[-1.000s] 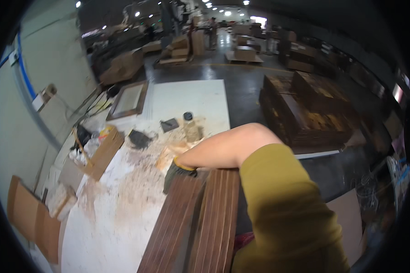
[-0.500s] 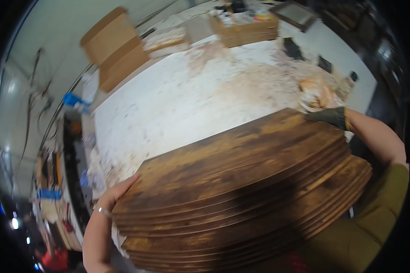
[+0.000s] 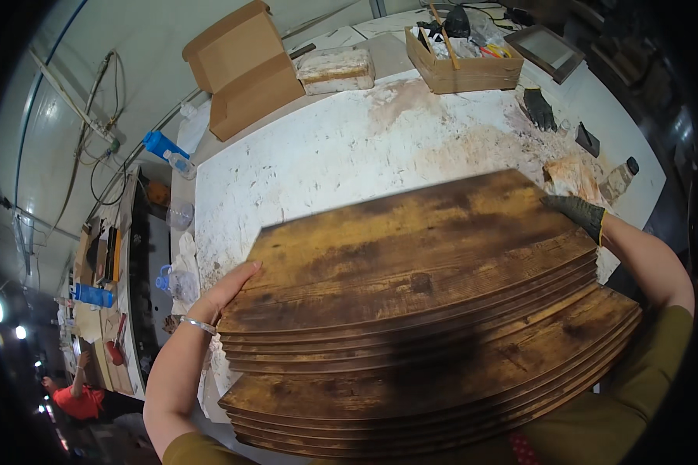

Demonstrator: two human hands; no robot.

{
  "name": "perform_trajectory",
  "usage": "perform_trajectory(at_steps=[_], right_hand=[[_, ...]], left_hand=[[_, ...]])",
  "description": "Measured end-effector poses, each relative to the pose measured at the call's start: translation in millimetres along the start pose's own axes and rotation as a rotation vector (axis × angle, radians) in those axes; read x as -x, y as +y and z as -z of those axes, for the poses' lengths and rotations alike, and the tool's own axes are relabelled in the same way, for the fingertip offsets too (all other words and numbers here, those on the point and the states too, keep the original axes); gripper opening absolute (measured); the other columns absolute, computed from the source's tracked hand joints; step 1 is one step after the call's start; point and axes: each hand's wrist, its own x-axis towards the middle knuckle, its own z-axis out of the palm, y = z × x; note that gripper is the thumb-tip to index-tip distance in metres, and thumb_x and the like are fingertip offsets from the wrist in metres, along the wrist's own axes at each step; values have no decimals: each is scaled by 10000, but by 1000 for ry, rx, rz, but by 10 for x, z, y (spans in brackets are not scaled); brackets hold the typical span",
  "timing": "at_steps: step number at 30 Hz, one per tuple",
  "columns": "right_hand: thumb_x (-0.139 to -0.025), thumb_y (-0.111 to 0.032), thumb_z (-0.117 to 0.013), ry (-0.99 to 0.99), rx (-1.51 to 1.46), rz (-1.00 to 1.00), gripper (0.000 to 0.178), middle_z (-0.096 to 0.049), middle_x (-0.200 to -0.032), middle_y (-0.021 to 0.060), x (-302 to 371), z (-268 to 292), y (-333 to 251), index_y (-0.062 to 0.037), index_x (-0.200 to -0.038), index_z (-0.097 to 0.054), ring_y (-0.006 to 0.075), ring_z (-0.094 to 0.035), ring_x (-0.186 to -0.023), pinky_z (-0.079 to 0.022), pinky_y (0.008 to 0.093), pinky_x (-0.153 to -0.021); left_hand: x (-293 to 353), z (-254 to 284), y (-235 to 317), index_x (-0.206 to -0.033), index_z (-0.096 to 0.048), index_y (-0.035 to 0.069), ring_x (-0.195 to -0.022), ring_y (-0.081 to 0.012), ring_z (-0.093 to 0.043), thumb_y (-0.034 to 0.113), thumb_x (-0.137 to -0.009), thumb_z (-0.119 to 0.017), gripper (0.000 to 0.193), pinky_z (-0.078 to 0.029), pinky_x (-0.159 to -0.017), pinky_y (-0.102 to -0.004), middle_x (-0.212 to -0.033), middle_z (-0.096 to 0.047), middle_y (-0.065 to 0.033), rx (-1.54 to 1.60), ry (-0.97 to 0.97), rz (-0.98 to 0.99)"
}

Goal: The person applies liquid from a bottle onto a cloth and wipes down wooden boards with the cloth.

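Note:
Two offset piles of dark brown wood-grain boards lie before me, the upper boards (image 3: 411, 256) set farther forward than the lower boards (image 3: 566, 333). My bare left hand (image 3: 234, 287), with a band at its wrist, grips the left end of the upper boards, its thumb on top. At their right end, my right hand (image 3: 580, 215) in a dark glove is closed on the edge; its fingers are partly hidden. Under and beyond the boards is a white, stained worktable (image 3: 302, 170). A stained cloth (image 3: 574, 178) lies just past my right hand.
An open cardboard box (image 3: 256, 101), a wrapped block (image 3: 337, 70) and a carton of supplies (image 3: 473, 74) stand along the far edge. A dark glove (image 3: 538, 108) and a bottle (image 3: 619, 180) lie at right. Plastic jugs (image 3: 180, 285) line the left. A person in red (image 3: 79, 401) is far left.
Both hands and the upper boards have moved forward over the table, slightly to the left relative to it. The view has shifted, so the far boxes sit farther right in the picture.

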Motion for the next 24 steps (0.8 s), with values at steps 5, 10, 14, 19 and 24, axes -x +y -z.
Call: perform_trajectory(at_steps=[5, 10, 14, 19, 24], right_hand=[[-921, -339, -547, 35, -211, 152, 454, -585, -1195, 82, -200, -80, -179, -74, -1286, -492, 173, -566, -1069, -475, 311, -882], [-794, -143, -713, -22, -464, 444, 642, -548, -1233, 81, -364, -79, -204, -66, -1343, -391, 205, -542, -1114, -446, 351, -973], [-760, -96, -720, -93, -309, 389, 683, -552, -1229, 87, -246, -86, -308, -52, -1350, -379, 206, -541, -1125, -447, 354, -977], [-752, -40, -700, -31, -213, 457, 675, -554, -1226, 99, -303, -61, -177, -50, -1347, -382, 207, -544, -1128, -461, 368, -962], [-770, -55, -697, -48, -310, 237, 667, -553, -1229, 79, -310, -183, -326, -74, -1357, -383, 204, -545, -1113, -468, 362, -936]], left_hand=[[-143, 41, 144, -1312, -416, 20, -1109, -200, -536, 352, -912, -573, 543, -450, -923, -330, -1255, -526, -120, 138, 261, -247], [-416, 8, 304, -1313, -385, 34, -1141, -212, -515, 194, -875, -645, 534, -420, -973, -336, -1250, -517, -102, 427, 277, -448], [-396, -7, 240, -1311, -376, 41, -1137, -213, -520, 41, -792, -693, 608, -419, -987, -332, -1232, -520, -87, 379, 231, -496], [-365, -79, 164, -1307, -350, 40, -1127, -220, -524, -12, -762, -702, 651, -427, -988, -336, -1208, -524, -104, 345, 218, -374], [-578, 21, 112, -1292, -373, 27, -1116, -218, -527, 25, -781, -701, 607, -426, -984, -322, -1204, -535, -111, 323, 102, -339]])
